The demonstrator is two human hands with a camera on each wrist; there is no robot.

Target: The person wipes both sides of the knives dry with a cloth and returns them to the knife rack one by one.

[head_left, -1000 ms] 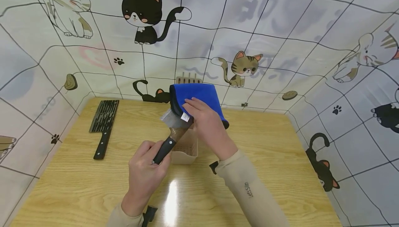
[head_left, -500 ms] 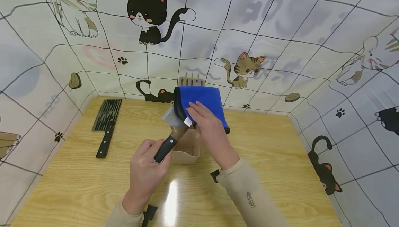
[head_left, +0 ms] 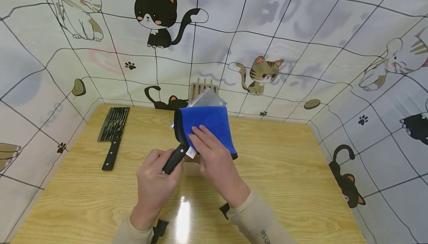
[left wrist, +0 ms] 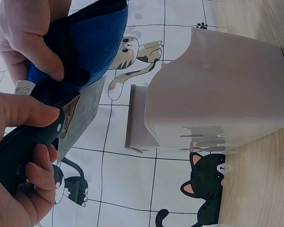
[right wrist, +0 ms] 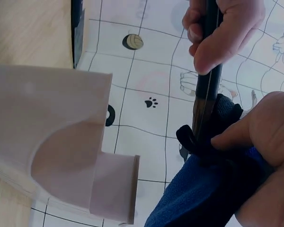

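Note:
In the head view my left hand (head_left: 157, 184) grips the black riveted handle of a cleaver (head_left: 175, 159), raised over the table and pointing away to the right. Its broad silver blade is mostly hidden under a folded blue cloth (head_left: 208, 119) with black edging and a white tag. My right hand (head_left: 217, 162) holds that cloth around the blade near the handle, fingers on top. The right wrist view shows the thumb on the cloth's (right wrist: 199, 189) other side. Beyond the cloth, the blade's far end shows bare.
A beige knife holder (left wrist: 217, 85) stands on the wooden table (head_left: 284, 169) under the hands, with a slotted part (head_left: 200, 87) at its back. A second cleaver (head_left: 113, 138), its blade dark-patterned, lies at the left. A cat-printed sheet (head_left: 214, 43) walls the back and sides.
My right hand has drawn the cloth down the blade toward the handle. The blade's far end now shows and the part by the handle is covered. My left hand stays nearly still.

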